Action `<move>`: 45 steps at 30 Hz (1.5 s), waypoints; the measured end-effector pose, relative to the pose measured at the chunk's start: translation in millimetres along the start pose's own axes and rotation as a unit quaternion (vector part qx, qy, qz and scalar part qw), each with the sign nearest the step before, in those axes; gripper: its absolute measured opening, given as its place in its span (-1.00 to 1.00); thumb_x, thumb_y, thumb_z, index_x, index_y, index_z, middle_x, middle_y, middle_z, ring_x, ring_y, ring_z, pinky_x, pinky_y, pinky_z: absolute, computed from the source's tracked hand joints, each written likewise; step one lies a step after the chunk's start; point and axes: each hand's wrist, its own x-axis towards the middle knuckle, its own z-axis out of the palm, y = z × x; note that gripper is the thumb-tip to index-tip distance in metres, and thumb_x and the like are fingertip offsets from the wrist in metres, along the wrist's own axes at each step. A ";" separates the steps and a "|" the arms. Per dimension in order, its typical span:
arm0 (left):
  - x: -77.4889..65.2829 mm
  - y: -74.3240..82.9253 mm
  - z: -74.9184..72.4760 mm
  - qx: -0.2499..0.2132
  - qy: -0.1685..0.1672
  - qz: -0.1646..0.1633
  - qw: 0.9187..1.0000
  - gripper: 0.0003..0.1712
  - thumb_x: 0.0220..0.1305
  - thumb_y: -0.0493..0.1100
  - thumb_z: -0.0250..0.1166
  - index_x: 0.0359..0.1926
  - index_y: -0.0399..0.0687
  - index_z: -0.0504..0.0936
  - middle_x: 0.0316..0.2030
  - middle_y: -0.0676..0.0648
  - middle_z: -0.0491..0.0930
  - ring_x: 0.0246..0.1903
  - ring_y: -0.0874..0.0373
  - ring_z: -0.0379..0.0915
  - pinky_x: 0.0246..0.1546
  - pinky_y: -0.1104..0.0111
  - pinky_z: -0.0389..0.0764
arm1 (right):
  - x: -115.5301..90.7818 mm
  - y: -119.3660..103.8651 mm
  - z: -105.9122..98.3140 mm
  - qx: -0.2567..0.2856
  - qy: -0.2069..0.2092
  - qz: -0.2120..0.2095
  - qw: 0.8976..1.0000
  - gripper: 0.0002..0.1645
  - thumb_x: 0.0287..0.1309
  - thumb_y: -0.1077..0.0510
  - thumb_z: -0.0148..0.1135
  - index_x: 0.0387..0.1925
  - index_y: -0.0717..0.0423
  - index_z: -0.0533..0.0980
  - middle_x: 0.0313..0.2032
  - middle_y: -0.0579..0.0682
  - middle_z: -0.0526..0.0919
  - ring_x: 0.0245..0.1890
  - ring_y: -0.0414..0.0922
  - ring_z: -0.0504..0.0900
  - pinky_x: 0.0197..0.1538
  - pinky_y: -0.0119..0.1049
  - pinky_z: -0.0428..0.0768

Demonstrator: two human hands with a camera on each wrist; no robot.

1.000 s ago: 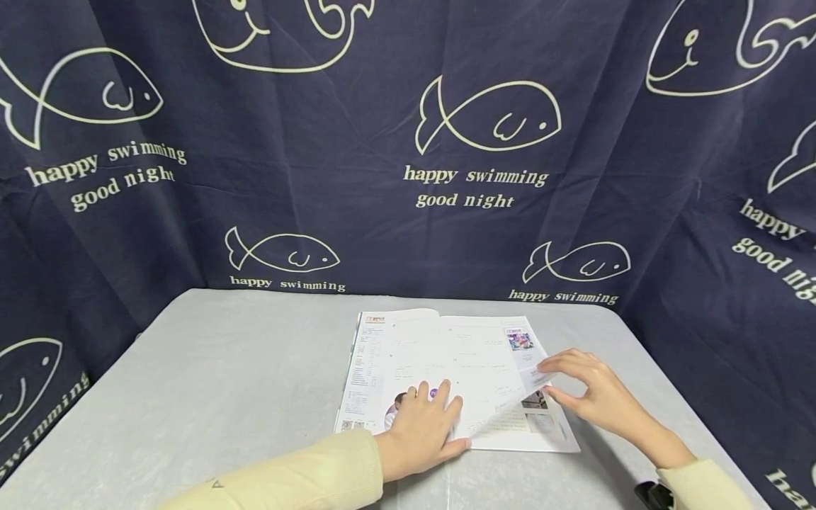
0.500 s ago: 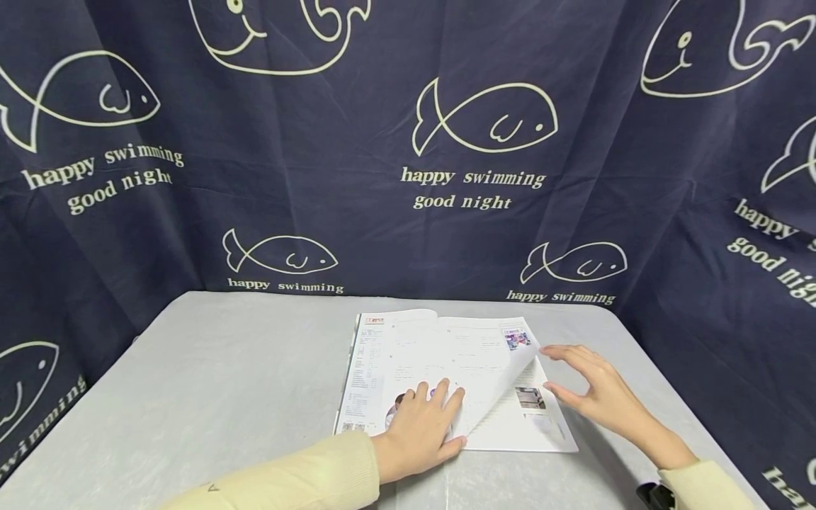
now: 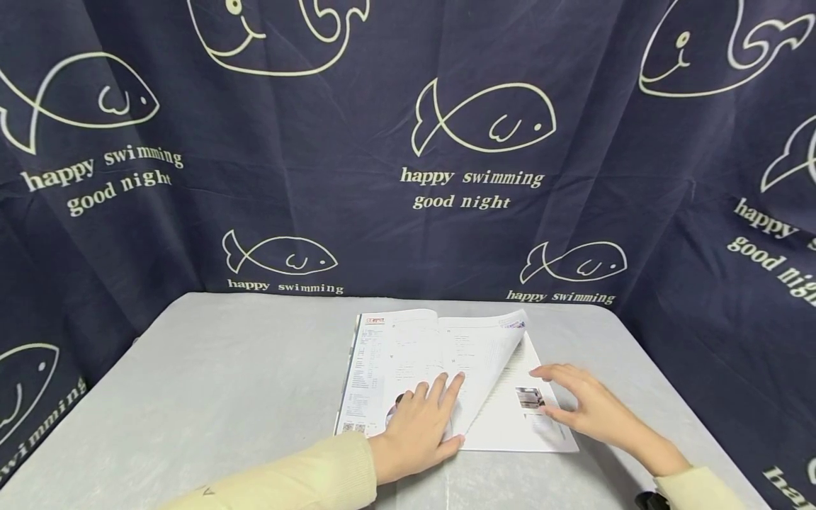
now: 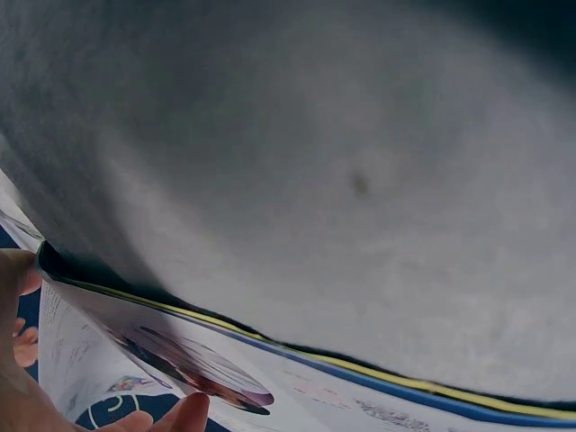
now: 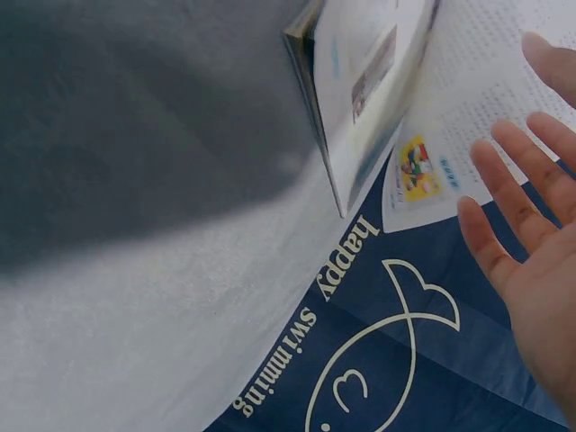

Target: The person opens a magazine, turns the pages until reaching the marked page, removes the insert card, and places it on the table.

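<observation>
An open magazine (image 3: 372,354) with white printed pages lies on the grey table. My left hand (image 3: 414,435) rests spread over its lower middle, thumb near the bottom edge. A right-hand page (image 3: 487,368) is lifted and curls leftward from the lower corner, baring a page with a small photo (image 3: 529,398) beneath. At the magazine's right edge is my right hand (image 3: 593,407), thumb and fingers apart with nothing between them. In the right wrist view its extended fingers overlap the raised page (image 5: 450,99). The left wrist view shows fingertips (image 4: 187,412) on the page beside a printed picture.
The grey cloth-covered table (image 3: 242,368) extends left of the magazine. Behind it hangs a dark blue curtain (image 3: 357,177) with fish outlines and lettering. A black object (image 3: 652,499) sits by the right sleeve.
My right hand held the page's edge a second ago and has let it go, lowering slightly. The page has curled farther up and left. My left hand stays nearly in place.
</observation>
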 end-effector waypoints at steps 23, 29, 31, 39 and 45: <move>-0.5 -1.1 -0.5 -0.004 0.041 0.004 0.999 0.17 0.06 0.36 0.09 0.42 -0.06 -0.34 0.37 -0.25 -0.06 0.04 -0.02 0.35 -0.37 0.34 0.48 | -17.9 -4.7 18.3 0.002 -0.056 -0.027 0.998 -0.40 -0.44 0.08 0.49 -0.16 0.03 0.54 -0.17 -0.14 0.61 -0.17 -0.18 0.54 0.00 -0.57 0.30; -2.0 -2.0 -1.0 -0.008 0.042 0.002 0.999 0.05 0.08 0.35 0.08 0.42 -0.02 -0.15 0.39 -0.29 -0.19 0.19 -0.16 0.20 -0.09 0.17 0.45 | -20.9 -6.1 19.4 -0.015 -0.083 -0.015 0.996 -0.40 -0.40 -0.01 0.48 -0.15 -0.06 0.53 -0.10 -0.13 0.59 -0.11 -0.17 0.51 -0.12 -0.24 0.41; -2.0 -2.0 -0.2 -0.015 0.044 0.000 0.999 0.03 0.07 0.35 0.10 0.42 -0.01 -0.09 0.40 -0.32 -0.28 0.24 -0.20 0.12 -0.02 0.10 0.41 | -21.5 -6.2 19.7 -0.016 -0.091 -0.011 0.996 -0.40 -0.39 -0.03 0.47 -0.14 -0.07 0.53 -0.08 -0.13 0.58 -0.09 -0.16 0.49 -0.12 -0.21 0.42; -2.3 -0.7 0.3 -0.039 0.053 -0.010 0.998 -0.02 0.05 0.31 0.15 0.39 -0.02 0.04 0.39 -0.34 -0.45 0.35 -0.29 -0.20 0.13 -0.08 0.25 | -23.2 -5.4 20.2 -0.014 -0.103 -0.008 0.995 -0.36 -0.42 -0.13 0.47 -0.14 -0.08 0.54 -0.05 -0.11 0.56 -0.06 -0.14 0.48 -0.12 -0.19 0.40; -2.5 -1.9 1.7 -0.022 0.055 0.009 0.998 -0.08 0.08 0.30 0.12 0.37 0.03 0.08 0.42 -0.26 -0.34 0.37 -0.25 -0.26 0.19 -0.08 0.16 | -24.1 -6.6 19.9 -0.015 -0.111 -0.002 0.994 -0.31 -0.50 -0.13 0.49 -0.14 -0.11 0.54 -0.03 -0.10 0.55 -0.04 -0.12 0.47 -0.12 -0.18 0.40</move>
